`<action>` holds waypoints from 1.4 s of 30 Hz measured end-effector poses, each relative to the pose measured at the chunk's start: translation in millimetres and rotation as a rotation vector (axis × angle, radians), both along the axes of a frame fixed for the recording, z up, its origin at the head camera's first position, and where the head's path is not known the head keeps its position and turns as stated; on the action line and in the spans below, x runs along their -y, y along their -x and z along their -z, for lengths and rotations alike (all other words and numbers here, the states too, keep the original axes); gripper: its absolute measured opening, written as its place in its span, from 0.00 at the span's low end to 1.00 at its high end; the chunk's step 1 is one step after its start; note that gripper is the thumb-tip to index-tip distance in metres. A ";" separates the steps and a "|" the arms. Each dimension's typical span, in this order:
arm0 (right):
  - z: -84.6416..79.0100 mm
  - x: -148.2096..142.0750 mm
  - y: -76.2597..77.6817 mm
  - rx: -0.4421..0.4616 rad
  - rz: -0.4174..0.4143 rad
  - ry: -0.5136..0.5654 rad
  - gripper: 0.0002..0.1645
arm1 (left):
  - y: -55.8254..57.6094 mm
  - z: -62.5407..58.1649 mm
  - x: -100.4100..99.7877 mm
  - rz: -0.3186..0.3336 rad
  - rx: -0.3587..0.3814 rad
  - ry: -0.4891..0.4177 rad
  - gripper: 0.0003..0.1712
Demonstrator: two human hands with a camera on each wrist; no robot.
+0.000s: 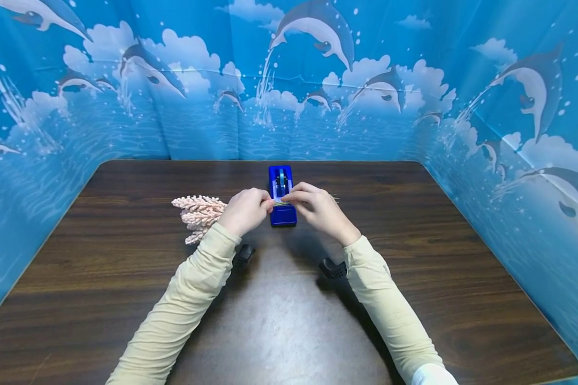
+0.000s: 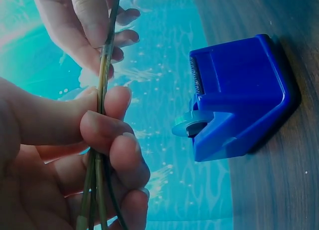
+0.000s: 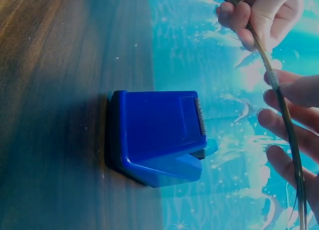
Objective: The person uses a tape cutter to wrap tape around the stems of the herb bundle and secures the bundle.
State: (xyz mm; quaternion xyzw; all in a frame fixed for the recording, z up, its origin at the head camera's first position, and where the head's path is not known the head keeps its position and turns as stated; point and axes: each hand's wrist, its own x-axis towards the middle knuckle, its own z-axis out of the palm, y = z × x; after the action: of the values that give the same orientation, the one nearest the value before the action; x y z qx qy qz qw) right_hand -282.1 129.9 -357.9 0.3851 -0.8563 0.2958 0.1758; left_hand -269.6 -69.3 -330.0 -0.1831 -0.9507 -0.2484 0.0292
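Observation:
A bunch of dried stalks with pale pink, bumpy heads lies across from left to right between both hands. My left hand grips the thin stems, fingers curled round them. Farther along the same stems, the thumb and fingers of my right hand pinch them. At that pinch a clear, shiny strip, apparently tape, lies against the stems. Just beyond and below the hands stands a blue tape dispenser, holding a roll of tape and showing a toothed cutter. Loose stem ends stick out past the right hand.
The dark wood-grain table meets a blue curtain with dolphins along its back and sides. Black wrist devices show beside both forearms, over the table.

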 end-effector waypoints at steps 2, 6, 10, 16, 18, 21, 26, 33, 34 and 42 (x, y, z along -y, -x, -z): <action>1.0 0.8 -0.1 0.008 0.013 0.013 0.11 | -0.5 -0.4 0.0 0.001 -0.004 -0.002 0.14; 2.2 1.9 -0.6 0.027 0.030 0.016 0.09 | -1.8 -1.9 0.1 0.010 -0.010 -0.011 0.13; 2.3 3.3 -0.5 0.082 0.039 0.006 0.09 | -1.8 -2.1 0.5 0.028 -0.017 -0.002 0.12; 4.3 6.3 -0.8 0.182 0.040 -0.049 0.06 | 1.1 0.0 2.5 0.054 -0.021 0.033 0.10; 5.7 8.3 -2.3 0.161 0.062 -0.079 0.05 | 2.2 1.4 3.8 0.074 -0.009 0.052 0.09; 8.2 12.7 -5.1 0.079 0.115 -0.139 0.04 | 2.6 2.4 6.2 0.109 0.023 0.076 0.09; 10.7 17.5 -7.5 0.068 0.155 -0.129 0.05 | 2.2 1.7 10.7 0.138 0.045 0.079 0.07; 10.0 18.1 -4.9 0.335 0.085 -0.014 0.10 | 4.8 2.6 14.8 0.128 0.007 0.058 0.02; 10.1 18.2 -4.8 0.362 0.090 -0.015 0.11 | 4.8 2.9 15.0 0.132 -0.002 0.059 0.02; 11.9 24.6 -9.0 0.300 0.118 -0.074 0.11 | 5.5 4.9 16.4 0.182 -0.055 0.071 0.02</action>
State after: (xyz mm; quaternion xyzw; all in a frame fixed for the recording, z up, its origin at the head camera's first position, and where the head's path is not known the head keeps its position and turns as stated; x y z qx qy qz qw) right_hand -273.1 105.3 -369.8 0.2920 -0.9043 0.3075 0.0488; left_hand -275.1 -85.7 -334.9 -0.2763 -0.9373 -0.2109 0.0258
